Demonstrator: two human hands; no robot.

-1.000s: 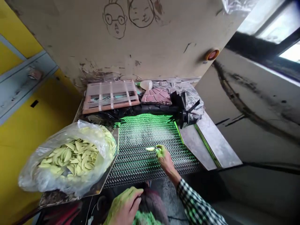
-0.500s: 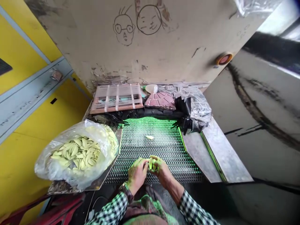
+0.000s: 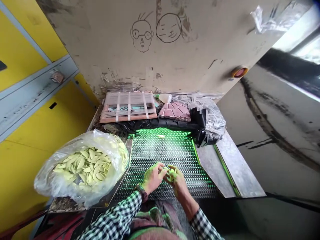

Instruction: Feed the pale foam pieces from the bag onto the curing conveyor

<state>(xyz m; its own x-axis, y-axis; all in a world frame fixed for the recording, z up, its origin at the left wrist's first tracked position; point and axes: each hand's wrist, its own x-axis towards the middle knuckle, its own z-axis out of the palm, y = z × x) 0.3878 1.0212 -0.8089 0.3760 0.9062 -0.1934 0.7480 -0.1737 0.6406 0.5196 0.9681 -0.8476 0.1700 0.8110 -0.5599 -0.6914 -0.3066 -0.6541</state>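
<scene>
Bare left hand (image 3: 152, 178) and right hand (image 3: 178, 180) close together above green-lit wire mesh (image 3: 155, 150); right fingers pinch a pale green leaf-shaped piece (image 3: 170, 174), long axis hidden; left hand's grip unclear.

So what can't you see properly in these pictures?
In the head view:
The green piece between the left hand and right hand: fingers hide most of it.
Lower pieces in the bag: hidden by upper ones and plastic.
The pale piece on the mesh: too small to name.
</scene>
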